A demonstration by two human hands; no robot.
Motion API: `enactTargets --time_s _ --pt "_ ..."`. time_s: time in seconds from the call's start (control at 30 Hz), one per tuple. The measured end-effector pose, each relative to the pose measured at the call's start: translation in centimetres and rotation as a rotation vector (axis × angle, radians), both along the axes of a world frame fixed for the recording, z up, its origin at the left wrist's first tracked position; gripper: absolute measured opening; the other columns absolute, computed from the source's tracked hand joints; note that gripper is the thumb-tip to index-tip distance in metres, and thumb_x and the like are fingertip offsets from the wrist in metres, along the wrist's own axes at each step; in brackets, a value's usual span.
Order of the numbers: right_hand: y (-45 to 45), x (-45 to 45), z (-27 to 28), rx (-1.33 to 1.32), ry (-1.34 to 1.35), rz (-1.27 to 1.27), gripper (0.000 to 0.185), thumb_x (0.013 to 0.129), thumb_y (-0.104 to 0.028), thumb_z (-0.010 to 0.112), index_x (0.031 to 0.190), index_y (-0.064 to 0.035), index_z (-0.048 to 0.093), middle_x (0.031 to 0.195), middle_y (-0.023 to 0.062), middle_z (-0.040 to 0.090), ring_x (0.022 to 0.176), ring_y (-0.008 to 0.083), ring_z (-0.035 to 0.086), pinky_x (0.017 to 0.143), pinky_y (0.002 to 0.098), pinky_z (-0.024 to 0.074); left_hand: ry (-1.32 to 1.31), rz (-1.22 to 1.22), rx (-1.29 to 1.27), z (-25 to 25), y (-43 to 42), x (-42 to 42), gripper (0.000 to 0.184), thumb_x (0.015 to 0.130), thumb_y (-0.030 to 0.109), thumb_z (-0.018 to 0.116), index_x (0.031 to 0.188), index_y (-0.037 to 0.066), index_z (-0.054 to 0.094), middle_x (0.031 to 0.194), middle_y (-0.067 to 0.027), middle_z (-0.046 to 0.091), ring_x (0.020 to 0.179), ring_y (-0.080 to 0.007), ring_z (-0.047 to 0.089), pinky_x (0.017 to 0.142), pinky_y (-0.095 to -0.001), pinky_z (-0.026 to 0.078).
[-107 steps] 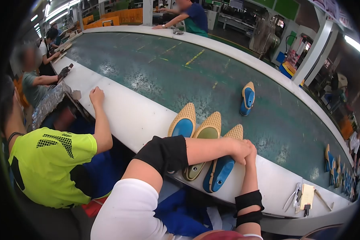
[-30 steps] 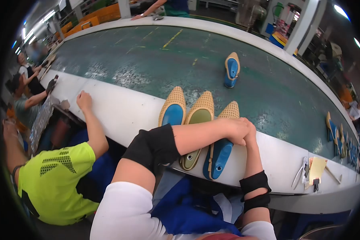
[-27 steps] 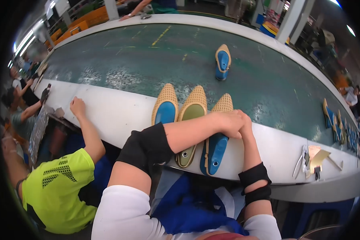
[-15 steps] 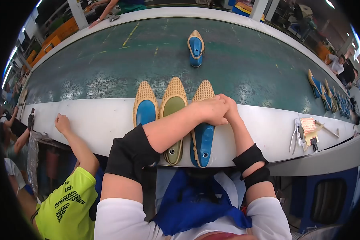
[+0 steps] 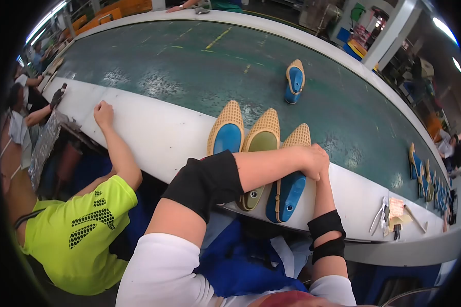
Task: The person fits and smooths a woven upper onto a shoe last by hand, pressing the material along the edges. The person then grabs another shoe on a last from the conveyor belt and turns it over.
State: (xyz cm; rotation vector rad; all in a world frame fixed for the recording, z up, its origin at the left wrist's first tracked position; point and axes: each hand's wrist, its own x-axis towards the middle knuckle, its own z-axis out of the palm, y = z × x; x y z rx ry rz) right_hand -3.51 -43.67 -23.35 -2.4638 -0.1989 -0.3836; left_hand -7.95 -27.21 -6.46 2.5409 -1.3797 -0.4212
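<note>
My left hand (image 5: 310,160) and my right hand (image 5: 321,157) are closed together in front of the nearest blue shoe. Their fingers are curled against each other, and whether anything is inside is hidden. Just left of and beneath my hands is this shoe (image 5: 294,190), with a woven tan toe, blue insole and side strap, partly covered by my left forearm. Beside it lies a similar shoe with a green insole (image 5: 263,142), also crossed by that forearm. Leftmost in the row is another blue-insole shoe (image 5: 227,137). All three point away from me on the white ledge (image 5: 159,125).
A green conveyor belt (image 5: 189,66) runs beyond the ledge, carrying one blue shoe (image 5: 294,82) and several shoes (image 5: 420,171) at right. Pliers (image 5: 378,216), a paper card (image 5: 396,209) and a hammer-like tool (image 5: 416,219) lie right. A co-worker in a yellow-green shirt (image 5: 95,225) sits left.
The view has turned left and tilted, so shoes, belt and tools appear shifted right and slanted. My hands stay together beside the same shoe.
</note>
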Motion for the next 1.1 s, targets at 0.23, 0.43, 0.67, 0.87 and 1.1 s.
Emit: enactTargets --time_s 0.23,0.43,0.67,0.87,1.1 --pt "2.3 -1.3 3.1 -0.181 0.094 -0.135 0.019 0.074 -0.026 0.058 0.084 -0.0101 0.056 0.08 0.0124 0.062 0.076 0.0328 0.059 0.063 0.0385 0.0461 -0.045 0.004 0.008 0.4 0.1 0.0 0.046 0.07 0.031 0.065 0.097 -0.006 0.06 0.102 -0.0213 0.059 0.103 -0.0336 0.052 0.091 -0.039 0.04" --pt "-0.2 1.3 -1.1 -0.181 0.154 -0.219 0.04 0.048 -0.022 0.072 0.085 -0.0074 0.066 0.093 0.01 0.064 0.089 0.0243 0.059 0.074 0.0301 0.0469 -0.006 -0.005 -0.046 -2.6 -0.8 0.8 0.055 0.07 0.032 0.064 0.107 -0.008 0.055 0.109 -0.0207 0.057 0.109 -0.0331 0.047 0.093 -0.0365 0.038" --pt "-0.3 -0.7 0.5 -0.113 -0.026 -0.092 0.029 0.063 -0.018 0.069 0.089 -0.0083 0.065 0.098 0.0115 0.063 0.091 0.025 0.06 0.076 0.0321 0.048 -0.1 0.009 -0.102 -4.4 -2.1 1.5 0.045 0.067 0.029 0.064 0.097 -0.004 0.062 0.103 -0.0202 0.061 0.107 -0.0323 0.05 0.092 -0.0373 0.038" --pt "2.6 2.7 1.0 -0.126 0.106 0.072 0.025 0.07 -0.017 0.065 0.093 -0.0083 0.062 0.101 0.01 0.063 0.086 0.024 0.062 0.071 0.0325 0.0491 -0.106 -0.026 -0.044 -5.3 -3.6 2.0 0.036 0.061 0.027 0.065 0.085 0.001 0.068 0.094 -0.017 0.064 0.097 -0.0285 0.057 0.085 -0.038 0.038" --pt "4.6 5.3 2.6 0.025 0.224 0.057 0.029 0.072 -0.021 0.064 0.097 -0.0091 0.059 0.1 0.0105 0.062 0.084 0.0252 0.061 0.068 0.0339 0.0486 -0.129 -0.025 0.045 -5.2 -4.1 2.1 0.041 0.063 0.031 0.066 0.091 0.001 0.067 0.098 -0.0153 0.063 0.099 -0.027 0.056 0.085 -0.0412 0.036"
